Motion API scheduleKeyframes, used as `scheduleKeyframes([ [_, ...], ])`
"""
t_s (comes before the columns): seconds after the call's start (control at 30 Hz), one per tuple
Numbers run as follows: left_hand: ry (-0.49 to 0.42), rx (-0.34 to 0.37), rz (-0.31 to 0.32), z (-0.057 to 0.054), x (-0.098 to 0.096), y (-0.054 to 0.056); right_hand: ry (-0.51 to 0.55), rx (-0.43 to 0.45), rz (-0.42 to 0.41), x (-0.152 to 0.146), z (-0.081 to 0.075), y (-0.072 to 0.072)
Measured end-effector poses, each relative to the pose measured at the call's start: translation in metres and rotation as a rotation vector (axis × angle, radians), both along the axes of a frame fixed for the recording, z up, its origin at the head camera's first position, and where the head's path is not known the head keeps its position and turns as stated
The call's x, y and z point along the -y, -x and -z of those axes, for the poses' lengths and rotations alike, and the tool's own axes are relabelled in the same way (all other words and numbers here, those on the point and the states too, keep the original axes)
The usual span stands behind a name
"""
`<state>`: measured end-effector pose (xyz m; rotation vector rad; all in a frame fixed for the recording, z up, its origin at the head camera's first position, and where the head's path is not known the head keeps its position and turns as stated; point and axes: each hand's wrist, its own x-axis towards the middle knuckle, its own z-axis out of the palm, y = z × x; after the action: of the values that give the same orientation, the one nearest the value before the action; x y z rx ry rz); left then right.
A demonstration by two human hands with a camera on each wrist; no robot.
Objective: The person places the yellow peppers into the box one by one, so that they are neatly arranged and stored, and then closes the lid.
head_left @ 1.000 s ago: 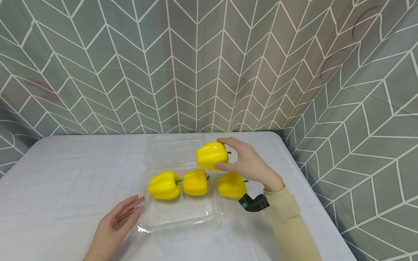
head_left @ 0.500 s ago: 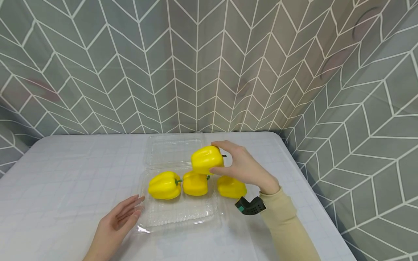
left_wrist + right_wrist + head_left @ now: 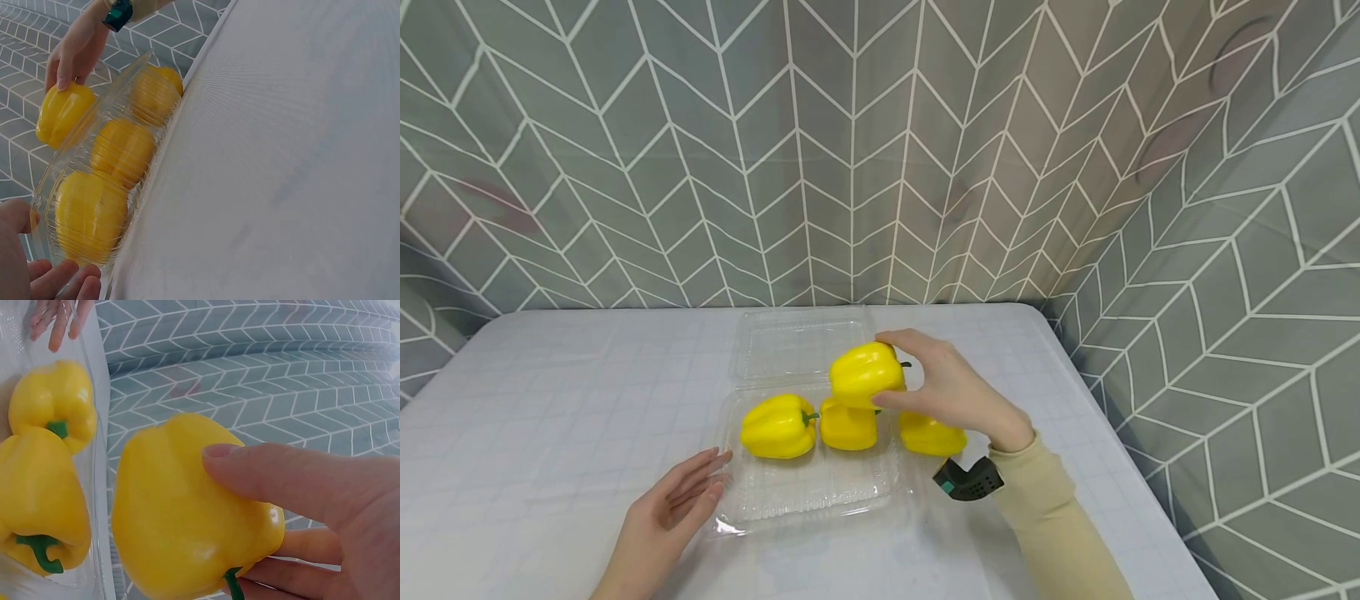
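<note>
In the head view my right hand (image 3: 957,387) holds a yellow bell pepper (image 3: 861,375) above the clear plastic clamshell box (image 3: 805,492), thumb on its near side and fingers behind. Its green stem (image 3: 234,584) points toward the palm in the right wrist view. Two more yellow peppers lie inside the box: a left one (image 3: 777,427) and a middle one (image 3: 848,427), partly covered by the held pepper. My left hand (image 3: 658,517) is at the box's left edge, fingers loosely extended; its thumb (image 3: 15,215) appears to touch the rim in the left wrist view.
Another yellow pepper (image 3: 932,435) lies on the white-covered table (image 3: 587,400), just right of the box, partly behind my right hand. The box's clear lid (image 3: 797,346) is folded back flat behind it. A patterned curtain (image 3: 820,167) stands beyond the table's far edge.
My right hand has carried the held pepper left and slightly down, from the box's right back corner to over the middle pepper. My left hand and the box have stayed put.
</note>
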<state>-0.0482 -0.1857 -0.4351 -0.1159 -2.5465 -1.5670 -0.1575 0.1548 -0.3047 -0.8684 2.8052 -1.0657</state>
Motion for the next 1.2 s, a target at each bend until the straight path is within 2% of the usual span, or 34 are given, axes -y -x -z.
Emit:
scheduleKeyframes([
  [0.47, -0.010, -0.031, 0.011, 0.001, 0.001, -0.001, -0.008, -0.026, -0.036, 0.008, 0.003, -0.003],
  [1.2, -0.009, -0.035, 0.013, 0.001, 0.000, 0.001, -0.028, -0.013, -0.036, 0.014, 0.004, -0.007],
])
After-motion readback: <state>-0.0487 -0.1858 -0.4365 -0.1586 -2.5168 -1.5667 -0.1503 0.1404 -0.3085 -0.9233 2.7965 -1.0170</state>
